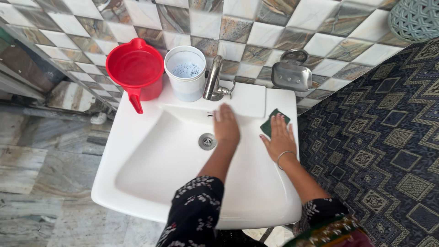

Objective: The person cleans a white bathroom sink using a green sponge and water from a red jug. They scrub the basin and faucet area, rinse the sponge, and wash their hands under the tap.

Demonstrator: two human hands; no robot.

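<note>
The white washbasin (151, 160) serves as the landmark, a broad rectangular bowl with rounded corners and a smooth glossy face; on its back ledge at the far left stands a red plastic jug (136, 68) with its handle pointing toward the bowl, and just beside that, to the right, a white cylindrical container (185, 73) with soapy bubbles at its bottom; next along the ledge, near the middle, rises a chrome tap (214, 78); in the bowl below the tap sits the round metal drain (207, 141); the left hand (226, 124) lies just right of the drain, palm down on the basin's back slope, fingers flat and close together, holding nothing, its outline a little blurred; on the wall above the basin's right rear corner hangs a steel soap dish (290, 74); below it, on the basin's right rim, lies a dark green scouring pad (270, 122), flat and roughly square, its nearer part hidden; the right hand (280, 137) presses down on that pad with fingers straight and slightly spread, a thin bangle (282, 157) at the wrist; right of the basin hangs a dark blue patterned cloth (379, 146)
</note>
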